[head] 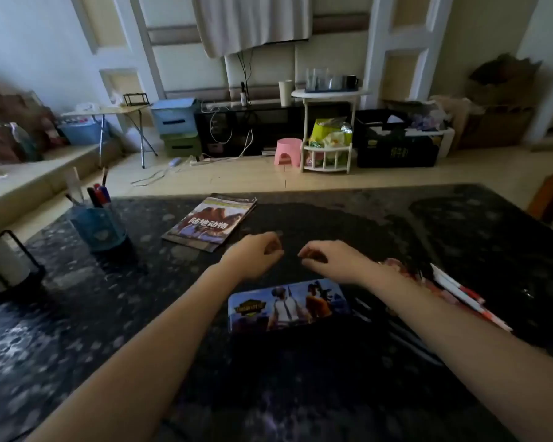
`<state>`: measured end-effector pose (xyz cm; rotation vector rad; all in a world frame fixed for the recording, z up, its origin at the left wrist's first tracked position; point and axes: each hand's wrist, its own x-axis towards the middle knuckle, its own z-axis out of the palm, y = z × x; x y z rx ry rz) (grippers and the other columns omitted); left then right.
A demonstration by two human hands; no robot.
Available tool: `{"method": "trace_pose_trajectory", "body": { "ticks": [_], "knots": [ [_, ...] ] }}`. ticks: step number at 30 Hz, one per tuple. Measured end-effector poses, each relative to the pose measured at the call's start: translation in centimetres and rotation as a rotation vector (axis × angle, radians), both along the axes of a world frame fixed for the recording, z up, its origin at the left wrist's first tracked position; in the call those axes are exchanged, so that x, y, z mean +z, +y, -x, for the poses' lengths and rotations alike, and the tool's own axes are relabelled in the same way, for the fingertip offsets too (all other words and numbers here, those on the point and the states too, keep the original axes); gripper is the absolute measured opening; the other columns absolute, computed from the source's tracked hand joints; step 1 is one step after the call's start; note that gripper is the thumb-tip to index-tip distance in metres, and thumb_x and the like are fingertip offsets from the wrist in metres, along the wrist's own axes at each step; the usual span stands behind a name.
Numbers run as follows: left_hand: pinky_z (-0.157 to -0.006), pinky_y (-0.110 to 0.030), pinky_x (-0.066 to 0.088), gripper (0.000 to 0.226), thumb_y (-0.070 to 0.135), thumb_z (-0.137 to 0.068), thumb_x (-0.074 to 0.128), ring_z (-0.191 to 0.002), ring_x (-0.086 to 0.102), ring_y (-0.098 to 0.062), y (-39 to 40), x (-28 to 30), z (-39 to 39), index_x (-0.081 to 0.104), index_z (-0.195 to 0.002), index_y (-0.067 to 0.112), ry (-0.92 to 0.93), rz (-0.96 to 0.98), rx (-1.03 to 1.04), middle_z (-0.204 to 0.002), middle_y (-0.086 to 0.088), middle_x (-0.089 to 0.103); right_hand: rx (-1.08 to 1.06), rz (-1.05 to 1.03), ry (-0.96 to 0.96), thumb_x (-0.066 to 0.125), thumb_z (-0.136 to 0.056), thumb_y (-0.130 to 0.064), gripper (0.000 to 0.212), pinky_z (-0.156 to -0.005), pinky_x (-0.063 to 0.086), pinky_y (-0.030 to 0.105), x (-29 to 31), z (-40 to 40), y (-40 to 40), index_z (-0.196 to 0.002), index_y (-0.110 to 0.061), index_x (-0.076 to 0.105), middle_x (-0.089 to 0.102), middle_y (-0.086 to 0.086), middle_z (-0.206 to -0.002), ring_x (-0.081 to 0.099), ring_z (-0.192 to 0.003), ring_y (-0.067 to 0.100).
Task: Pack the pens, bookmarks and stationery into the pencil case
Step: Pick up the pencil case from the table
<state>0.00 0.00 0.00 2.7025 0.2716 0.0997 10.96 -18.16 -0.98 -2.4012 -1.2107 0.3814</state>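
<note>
Bare left hand [256, 254] and right hand [332, 260] hover loosely curled beyond pencil case [288, 305].

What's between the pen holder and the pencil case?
Head view: the left hand's forearm crosses between pen holder and pencil case; otherwise bare dark table.

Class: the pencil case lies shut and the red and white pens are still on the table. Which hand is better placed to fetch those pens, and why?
The right hand. The pens lie just beside its forearm, right of the pencil case. The left hand would have to cross over the case. Both hands look empty.
</note>
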Motion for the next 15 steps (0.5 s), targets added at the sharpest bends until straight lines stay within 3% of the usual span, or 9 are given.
{"method": "trace_pose_trajectory", "body": {
  "ticks": [3,6,9,12,15],
  "knots": [
    [-0.089,-0.03,0.048,0.056,0.066,-0.071,0.063,-0.102,0.057,-0.01,0.4,-2.2,3.2,0.051,-0.115,0.034,0.165,0.194,-0.035,-0.115,0.007,0.059,0.087,0.156,0.009,0.05,-0.087,-0.063,0.054,-0.098,0.045,0.04,-1.8,1.6,-1.4,-0.133,-0.036,0.047,0.051,-0.007,-0.137,0.049,-0.122,0.016],
    [-0.102,-0.036,0.041,0.086,0.069,-0.062,0.069,-0.121,0.047,-0.014,0.5,-4.3,5.7,0.042,-0.133,0.03,0.196,0.166,-0.01,-0.133,0.007,0.048,0.086,0.186,0.022,0.049,-0.072,-0.08,0.083,-0.107,0.037,0.045,-3.8,2.7,-2.9,-0.141,-0.036,0.036,0.04,-0.007,-0.146,0.037,-0.134,0.018],
    [-0.108,-0.043,0.034,0.108,0.079,-0.047,0.069,-0.129,0.037,-0.017,0.7,-5.3,7.5,0.031,-0.139,0.037,0.258,0.114,0.017,-0.142,0.007,0.036,0.101,0.203,0.016,0.056,-0.06,-0.084,0.104,-0.114,0.024,0.045,-4.5,3.5,-3.9,-0.147,-0.038,0.022,0.025,-0.008,-0.154,0.018,-0.142,0.017],
    [-0.11,-0.039,0.031,0.109,0.072,-0.05,0.073,-0.131,0.033,-0.016,0.6,-6.1,9.2,0.025,-0.142,0.038,0.235,0.075,0.0,-0.146,0.007,0.029,0.134,0.179,-0.072,0.066,-0.061,-0.076,0.107,-0.114,0.021,0.039,-5.2,3.9,-4.6,-0.149,-0.035,0.019,0.025,-0.008,-0.154,0.016,-0.142,0.016],
    [-0.109,-0.035,0.032,0.105,0.065,-0.057,0.074,-0.13,0.034,-0.014,0.2,-6.4,10.3,0.024,-0.144,0.034,0.194,0.037,-0.028,-0.146,0.007,0.03,0.16,0.198,-0.174,0.061,-0.061,-0.08,0.108,-0.112,0.023,0.032,-5.3,4.4,-5.3,-0.149,-0.032,0.02,0.029,-0.007,-0.153,0.024,-0.14,0.015]
  ]
}}
